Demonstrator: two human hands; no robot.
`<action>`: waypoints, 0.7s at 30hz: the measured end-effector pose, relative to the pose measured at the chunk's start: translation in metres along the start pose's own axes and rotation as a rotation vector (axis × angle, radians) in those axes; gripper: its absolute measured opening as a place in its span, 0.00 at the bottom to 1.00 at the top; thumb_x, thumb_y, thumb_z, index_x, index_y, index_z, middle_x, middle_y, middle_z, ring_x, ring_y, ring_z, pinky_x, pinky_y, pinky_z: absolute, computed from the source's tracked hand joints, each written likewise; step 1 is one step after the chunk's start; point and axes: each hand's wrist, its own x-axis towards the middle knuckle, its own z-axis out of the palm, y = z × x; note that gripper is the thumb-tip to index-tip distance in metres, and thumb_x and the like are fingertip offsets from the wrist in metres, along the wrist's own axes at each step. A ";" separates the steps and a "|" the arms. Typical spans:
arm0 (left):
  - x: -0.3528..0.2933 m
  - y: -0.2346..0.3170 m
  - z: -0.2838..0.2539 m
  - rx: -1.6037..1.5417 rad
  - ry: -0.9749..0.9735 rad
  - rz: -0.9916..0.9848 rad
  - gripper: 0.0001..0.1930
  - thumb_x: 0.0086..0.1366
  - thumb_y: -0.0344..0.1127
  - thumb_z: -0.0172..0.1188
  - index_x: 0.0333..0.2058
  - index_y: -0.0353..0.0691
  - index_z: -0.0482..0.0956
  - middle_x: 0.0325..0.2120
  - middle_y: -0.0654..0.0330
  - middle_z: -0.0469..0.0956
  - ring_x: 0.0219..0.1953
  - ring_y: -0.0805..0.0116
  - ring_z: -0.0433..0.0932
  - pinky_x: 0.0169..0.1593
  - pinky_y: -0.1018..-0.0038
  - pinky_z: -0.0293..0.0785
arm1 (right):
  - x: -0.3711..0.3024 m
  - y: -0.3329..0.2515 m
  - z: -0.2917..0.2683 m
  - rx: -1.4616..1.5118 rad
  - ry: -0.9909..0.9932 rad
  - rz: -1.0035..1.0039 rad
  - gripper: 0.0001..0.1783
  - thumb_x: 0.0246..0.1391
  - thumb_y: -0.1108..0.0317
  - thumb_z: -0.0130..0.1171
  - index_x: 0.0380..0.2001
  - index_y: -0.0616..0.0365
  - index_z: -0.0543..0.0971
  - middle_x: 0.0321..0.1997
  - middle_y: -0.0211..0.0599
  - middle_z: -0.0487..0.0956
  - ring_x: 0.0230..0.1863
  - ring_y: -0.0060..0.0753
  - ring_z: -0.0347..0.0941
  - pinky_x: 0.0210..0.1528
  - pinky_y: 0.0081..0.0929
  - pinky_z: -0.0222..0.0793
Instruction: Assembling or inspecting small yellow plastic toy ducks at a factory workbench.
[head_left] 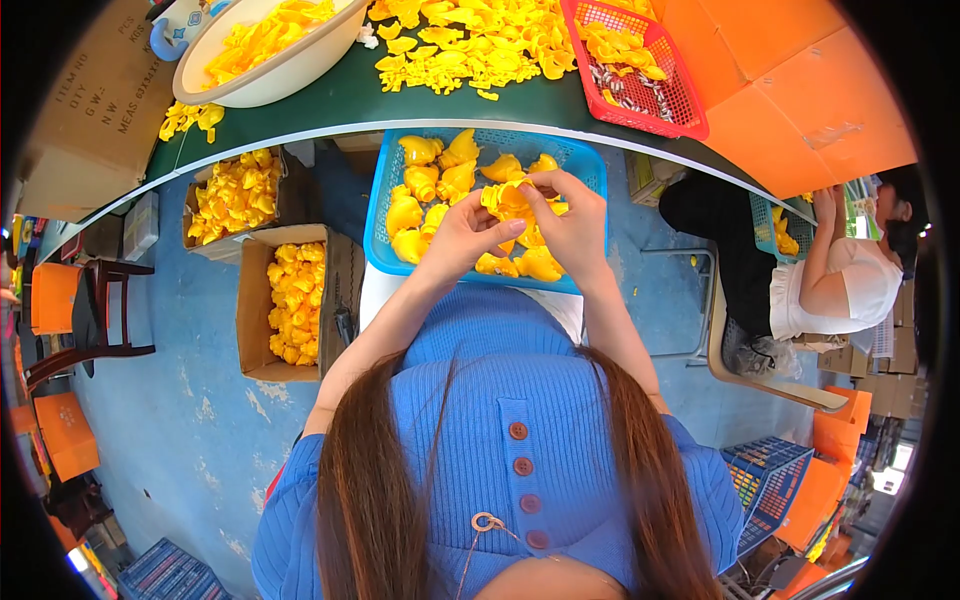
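Both my hands are closed around one hollow yellow plastic part (508, 204) with a jagged, open rim. My left hand (462, 242) grips it from the left, with thumb and fingers pinched along its side. From the right, my right hand (573, 218) holds the same part, its thumb and forefinger pressing on the upper edge. They hover over a blue plastic basket (592, 168) that rests on my lap. Inside the basket lie several rounded yellow plastic pieces (420, 150), which look like small moulded figures; some are hidden beneath my hands.
A green table (335, 112) runs ahead, carrying a cream basin (300, 88), loose yellow parts (470, 55) and a red basket (690, 122). Cardboard boxes (345, 275) of yellow pieces stand on the floor at left. Another person (865, 280) sits at right beside orange boxes.
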 end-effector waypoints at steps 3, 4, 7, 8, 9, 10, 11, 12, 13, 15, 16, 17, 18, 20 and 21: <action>0.000 -0.001 0.000 -0.014 -0.004 0.005 0.25 0.55 0.39 0.64 0.49 0.37 0.68 0.38 0.63 0.75 0.38 0.77 0.74 0.34 0.82 0.74 | 0.000 -0.001 0.000 -0.001 0.001 0.000 0.05 0.47 0.76 0.60 0.29 0.65 0.77 0.28 0.37 0.79 0.28 0.27 0.76 0.34 0.20 0.70; 0.000 0.000 0.000 -0.014 -0.004 0.005 0.25 0.55 0.39 0.64 0.49 0.37 0.68 0.38 0.63 0.75 0.38 0.77 0.74 0.34 0.82 0.74 | 0.000 -0.001 0.000 -0.002 0.002 0.000 0.05 0.47 0.76 0.60 0.29 0.64 0.77 0.28 0.37 0.79 0.28 0.27 0.76 0.34 0.20 0.70; 0.000 0.000 0.000 -0.010 0.002 -0.003 0.25 0.55 0.39 0.64 0.49 0.38 0.68 0.39 0.63 0.75 0.38 0.77 0.74 0.34 0.82 0.74 | 0.000 0.000 0.000 -0.008 -0.003 -0.005 0.05 0.47 0.76 0.60 0.29 0.64 0.77 0.28 0.38 0.79 0.28 0.27 0.76 0.34 0.20 0.70; 0.000 0.000 0.000 -0.012 -0.006 -0.003 0.25 0.55 0.39 0.64 0.49 0.38 0.67 0.39 0.63 0.75 0.38 0.77 0.74 0.34 0.82 0.74 | 0.000 0.000 0.000 -0.009 -0.003 -0.004 0.05 0.47 0.76 0.60 0.29 0.64 0.77 0.28 0.38 0.79 0.28 0.27 0.76 0.34 0.20 0.70; 0.000 -0.001 0.000 -0.015 -0.012 -0.002 0.25 0.55 0.39 0.64 0.49 0.38 0.67 0.39 0.63 0.75 0.39 0.77 0.74 0.34 0.82 0.74 | 0.000 0.001 0.001 -0.005 -0.003 -0.001 0.05 0.47 0.76 0.60 0.30 0.64 0.77 0.29 0.38 0.79 0.29 0.27 0.76 0.34 0.20 0.70; 0.000 -0.001 0.000 -0.015 -0.012 -0.002 0.25 0.55 0.39 0.64 0.49 0.38 0.67 0.39 0.63 0.75 0.39 0.77 0.74 0.34 0.82 0.74 | 0.000 0.001 0.001 -0.001 -0.003 0.003 0.05 0.47 0.76 0.60 0.30 0.64 0.77 0.29 0.38 0.79 0.29 0.27 0.76 0.34 0.20 0.70; 0.000 -0.001 0.000 -0.008 -0.007 -0.007 0.25 0.55 0.39 0.64 0.49 0.38 0.67 0.39 0.63 0.75 0.39 0.76 0.75 0.35 0.82 0.74 | 0.000 0.002 0.001 -0.001 -0.003 0.003 0.05 0.47 0.76 0.60 0.30 0.64 0.77 0.29 0.38 0.79 0.29 0.27 0.76 0.34 0.20 0.70; 0.000 -0.001 -0.001 -0.001 -0.003 -0.012 0.25 0.55 0.39 0.64 0.49 0.38 0.67 0.39 0.63 0.75 0.39 0.76 0.75 0.35 0.82 0.74 | 0.000 0.002 0.001 -0.006 0.001 -0.002 0.05 0.47 0.75 0.60 0.30 0.64 0.77 0.29 0.38 0.79 0.29 0.27 0.76 0.34 0.20 0.70; 0.000 -0.001 -0.001 -0.001 -0.003 -0.012 0.25 0.55 0.39 0.64 0.49 0.38 0.67 0.39 0.63 0.75 0.39 0.76 0.75 0.35 0.82 0.74 | 0.000 0.002 0.002 -0.010 0.006 -0.007 0.06 0.47 0.75 0.60 0.30 0.64 0.77 0.29 0.38 0.79 0.29 0.27 0.76 0.34 0.20 0.70; 0.000 0.000 0.000 -0.007 -0.014 -0.006 0.25 0.55 0.39 0.64 0.49 0.38 0.67 0.39 0.62 0.75 0.39 0.76 0.75 0.35 0.81 0.74 | 0.000 0.002 0.002 -0.003 0.007 -0.003 0.06 0.47 0.75 0.60 0.30 0.64 0.77 0.29 0.38 0.79 0.29 0.27 0.76 0.34 0.20 0.70; 0.000 0.000 0.000 -0.008 -0.015 -0.006 0.25 0.55 0.39 0.64 0.49 0.38 0.67 0.39 0.62 0.75 0.39 0.76 0.75 0.35 0.81 0.74 | 0.000 0.002 0.002 0.003 0.008 0.000 0.06 0.47 0.75 0.60 0.31 0.64 0.78 0.29 0.38 0.79 0.29 0.27 0.76 0.34 0.20 0.70; 0.000 0.001 0.000 0.001 -0.009 -0.011 0.25 0.55 0.39 0.64 0.49 0.38 0.67 0.39 0.62 0.75 0.39 0.75 0.75 0.35 0.81 0.74 | 0.000 0.002 0.002 0.003 0.008 0.000 0.06 0.47 0.75 0.60 0.31 0.64 0.78 0.29 0.38 0.79 0.29 0.27 0.76 0.34 0.20 0.70; 0.000 0.001 0.000 0.010 -0.004 -0.015 0.25 0.55 0.39 0.64 0.49 0.38 0.67 0.40 0.62 0.75 0.39 0.75 0.75 0.35 0.81 0.74 | 0.000 0.002 0.001 -0.005 0.006 -0.005 0.06 0.47 0.75 0.60 0.31 0.64 0.78 0.29 0.38 0.79 0.29 0.27 0.76 0.34 0.20 0.70; 0.000 -0.001 -0.001 0.006 -0.007 -0.016 0.25 0.55 0.39 0.64 0.49 0.38 0.67 0.40 0.62 0.75 0.39 0.75 0.75 0.35 0.81 0.74 | 0.000 0.001 0.001 -0.013 0.003 -0.010 0.06 0.47 0.75 0.60 0.31 0.64 0.78 0.29 0.37 0.79 0.29 0.27 0.76 0.34 0.20 0.70; 0.000 -0.001 -0.001 0.002 -0.012 -0.017 0.25 0.55 0.39 0.64 0.49 0.38 0.67 0.40 0.62 0.75 0.39 0.75 0.75 0.35 0.81 0.74 | 0.000 0.001 0.001 -0.014 0.003 -0.005 0.06 0.47 0.75 0.60 0.31 0.64 0.78 0.29 0.37 0.79 0.29 0.27 0.76 0.34 0.20 0.70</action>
